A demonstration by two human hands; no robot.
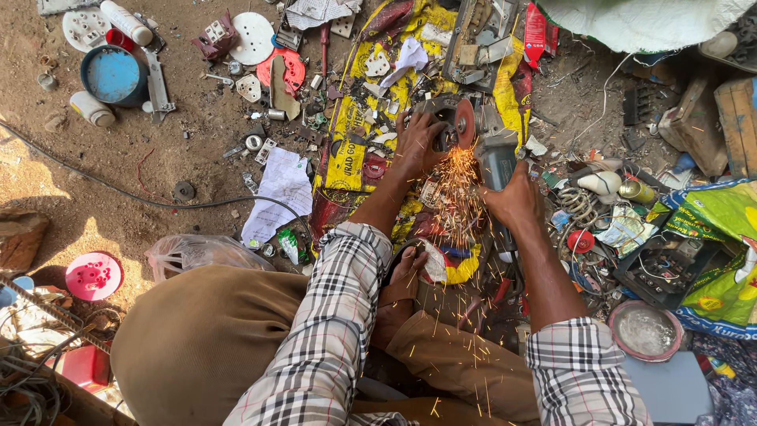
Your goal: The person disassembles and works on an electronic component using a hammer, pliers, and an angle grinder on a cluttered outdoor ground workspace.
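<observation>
Item: grey-bodied angle grinder with reddish round disc (pixel 473 138), lying over the yellow printed sack with red and black lettering (pixel 351 134). Its body was clasped by the closed right hand (pixel 514 197). The left hand (pixel 415 142) was closed around the guard beside the disc. Orange sparks (pixel 455 197) were thrown below the disc. A white crumpled paper sheet (pixel 280 189) was noted left of the sack, a green-yellow printed bag (pixel 721 209) far right.

Matt metal angle grinder (pixel 495 158), glossy yellow plastic sack (pixel 351 134), rough sandy ground (pixel 102 170).
</observation>
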